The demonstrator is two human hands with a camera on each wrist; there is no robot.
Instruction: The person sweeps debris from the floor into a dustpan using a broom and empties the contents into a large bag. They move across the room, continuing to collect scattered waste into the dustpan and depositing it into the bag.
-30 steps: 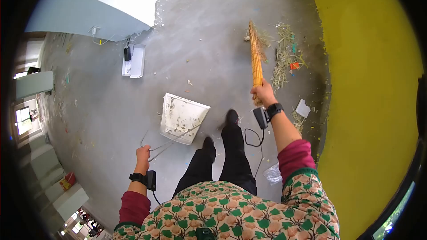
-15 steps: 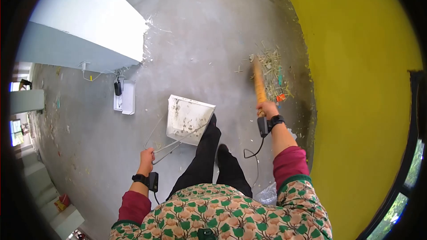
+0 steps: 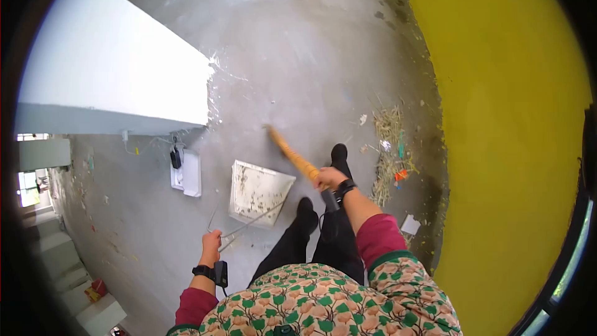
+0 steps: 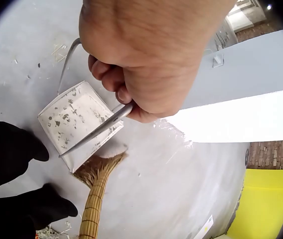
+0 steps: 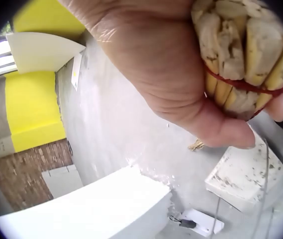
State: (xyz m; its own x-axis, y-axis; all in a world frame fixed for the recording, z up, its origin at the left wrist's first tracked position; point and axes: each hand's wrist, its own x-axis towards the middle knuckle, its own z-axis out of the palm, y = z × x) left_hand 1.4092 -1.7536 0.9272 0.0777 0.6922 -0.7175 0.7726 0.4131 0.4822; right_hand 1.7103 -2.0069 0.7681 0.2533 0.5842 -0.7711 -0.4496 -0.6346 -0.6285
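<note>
My left hand (image 3: 211, 246) grips the grey wire handle (image 4: 97, 132) of a white, dirt-spotted dustpan (image 3: 256, 191). The dustpan is by my feet. With fingers wrapped around its thick bound end, my right hand (image 3: 331, 179) holds a straw broom (image 3: 297, 158). Its bristles (image 4: 101, 167) fan out beside the dustpan's edge in the left wrist view. The right wrist view shows the broom's butt end (image 5: 246, 64) with a red tie, close to the camera. A strip of straw litter (image 3: 382, 180) lies to the right of my feet.
An orange scrap (image 3: 401, 175) and a white piece (image 3: 410, 224) lie near the yellow wall (image 3: 510, 118). A white pillar (image 3: 118, 56) stands at the left, with a white box (image 3: 191, 174) and a black adapter (image 3: 175, 158) below it.
The broom has swung left from the straw litter to beside the dustpan, carried by my right hand. My left hand keeps hold of the dustpan handle. My feet have shifted.
</note>
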